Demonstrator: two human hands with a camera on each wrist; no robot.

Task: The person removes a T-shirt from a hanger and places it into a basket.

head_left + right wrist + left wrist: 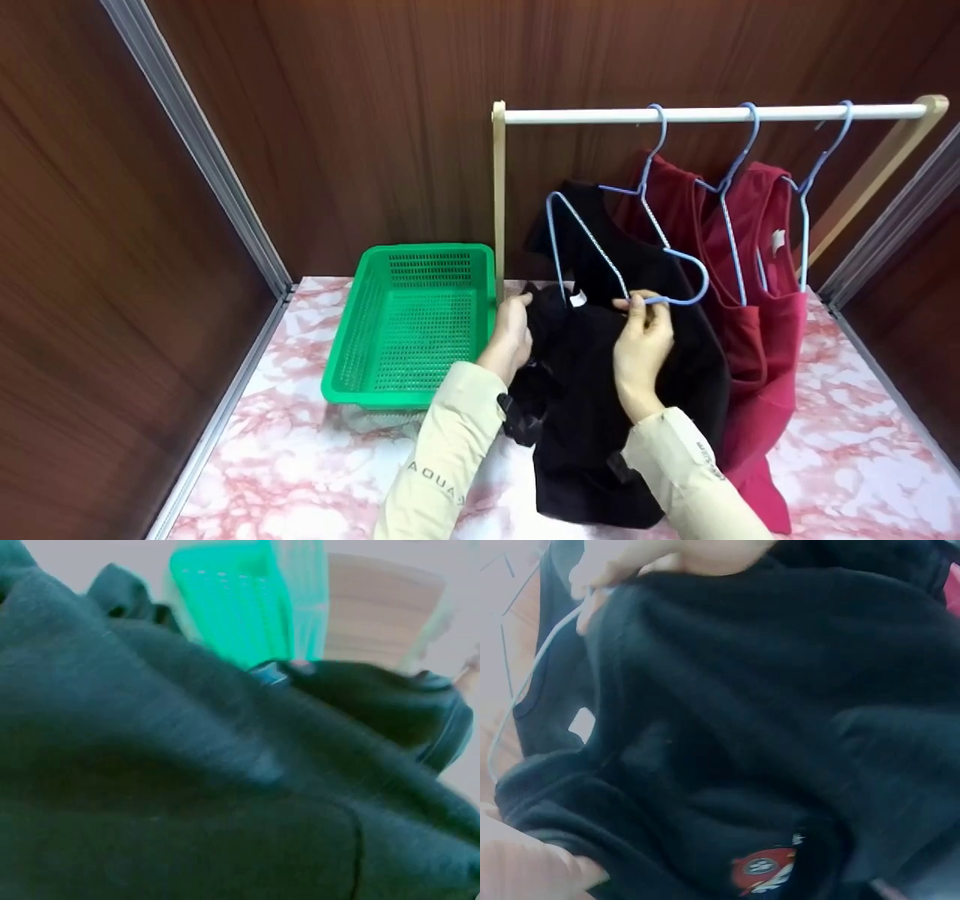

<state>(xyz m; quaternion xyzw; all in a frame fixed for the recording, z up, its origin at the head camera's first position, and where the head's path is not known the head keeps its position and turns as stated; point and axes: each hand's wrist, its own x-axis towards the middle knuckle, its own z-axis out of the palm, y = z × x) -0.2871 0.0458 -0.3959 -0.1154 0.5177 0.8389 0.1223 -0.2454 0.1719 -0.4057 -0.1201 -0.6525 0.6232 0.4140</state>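
Note:
My left hand (pixel 514 330) grips the bunched edge of a black shirt (pixel 592 375); in the left wrist view its fingers (pixel 540 866) hold the cloth beside the neckline. My right hand (pixel 643 341) pinches a light blue clothes hanger (pixel 592 236) near the base of its hook, which points right. One corner of the hanger sticks up above the shirt, and its lower bar runs down toward the neckline by a white label (pixel 578 298). A red print (pixel 765 870) shows on the shirt. Black cloth (pixel 187 750) fills most of the right wrist view, hiding my right hand.
A green basket (pixel 334 345) stands left of a clothes rack with a white rail (pixel 585 116). Behind my right hand hangs another black shirt (pixel 637 259) on a blue hanger (pixel 654 150). Red sleeveless garments (pixel 780 337) hang further right. Brown panels enclose the marbled table (pixel 277 465).

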